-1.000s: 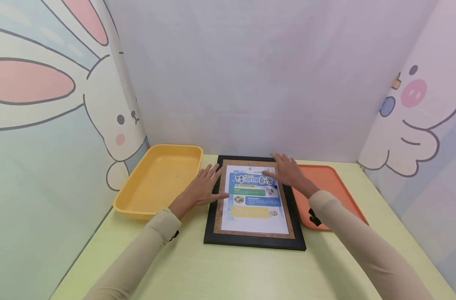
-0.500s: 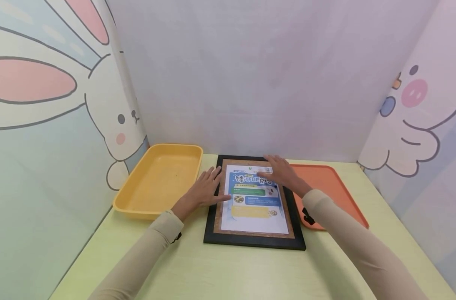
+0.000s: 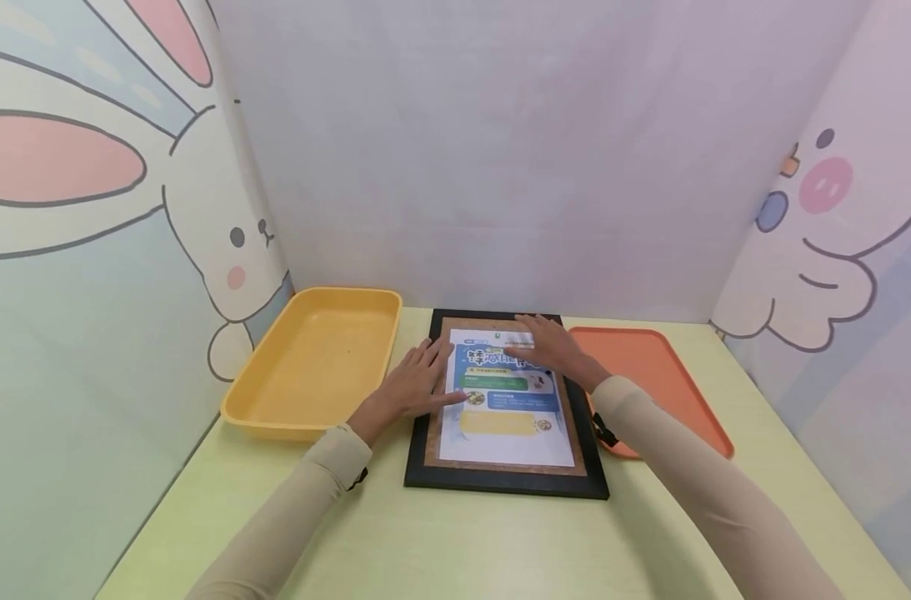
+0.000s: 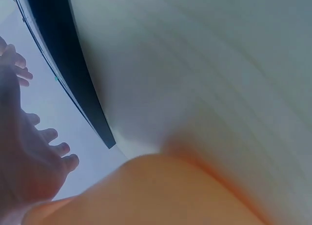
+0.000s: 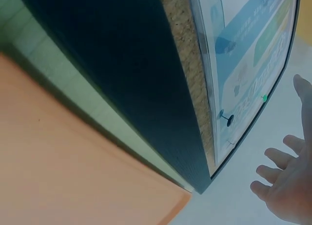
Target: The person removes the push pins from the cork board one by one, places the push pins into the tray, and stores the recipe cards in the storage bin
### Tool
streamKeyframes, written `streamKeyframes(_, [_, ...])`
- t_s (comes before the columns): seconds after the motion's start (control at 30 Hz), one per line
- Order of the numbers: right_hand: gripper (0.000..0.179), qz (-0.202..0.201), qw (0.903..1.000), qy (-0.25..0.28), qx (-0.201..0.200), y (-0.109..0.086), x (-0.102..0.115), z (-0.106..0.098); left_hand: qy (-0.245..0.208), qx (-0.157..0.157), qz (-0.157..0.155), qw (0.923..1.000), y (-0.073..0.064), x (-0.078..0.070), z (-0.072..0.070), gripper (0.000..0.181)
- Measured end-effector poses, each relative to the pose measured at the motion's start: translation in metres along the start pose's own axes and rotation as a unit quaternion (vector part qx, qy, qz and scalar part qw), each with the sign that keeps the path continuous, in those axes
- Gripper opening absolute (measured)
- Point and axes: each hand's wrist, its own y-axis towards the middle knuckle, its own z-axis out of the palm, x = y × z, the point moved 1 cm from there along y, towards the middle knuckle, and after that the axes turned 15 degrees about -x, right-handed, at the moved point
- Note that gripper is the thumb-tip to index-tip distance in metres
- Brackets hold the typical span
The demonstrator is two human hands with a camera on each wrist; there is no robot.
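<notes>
A black-framed corkboard (image 3: 506, 484) lies on the table, with a printed poster (image 3: 493, 448) on its cork. In the right wrist view a black pushpin (image 5: 230, 121) and a green pushpin (image 5: 264, 98) stand along the poster's top. My left hand (image 3: 408, 385) is over the board's left side, fingers spread and thumb pointing across the poster. Over the upper right of the board is my right hand (image 3: 551, 345), its fingers extended and covering part of the poster's heading. Neither hand holds anything.
To the left is a yellow bin (image 3: 312, 432), and an orange tray (image 3: 676, 400) lies to the right, close beside the board. A pale curtain (image 3: 470, 167) hangs behind the table (image 3: 455, 550). Cartoon-printed panels close off both sides.
Both hands have drawn closer together over the board: the left slightly rightward, the right leftward, covering more of the heading. The board, bin and tray stay in place.
</notes>
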Motion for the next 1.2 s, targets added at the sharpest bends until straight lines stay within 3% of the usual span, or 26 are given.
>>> streamKeyframes(0.53, [0.078,-0.006,0.9996,0.014,0.022,0.012,0.003,0.018,-0.02,0.004,-0.012,0.9997,-0.002,0.004,0.009,0.102])
streamKeyframes(1.2, [0.072,0.009,0.9971,0.056,0.051,0.019,0.011,0.026,-0.012,0.079,-0.043,0.9959,-0.001,0.006,0.014,0.1])
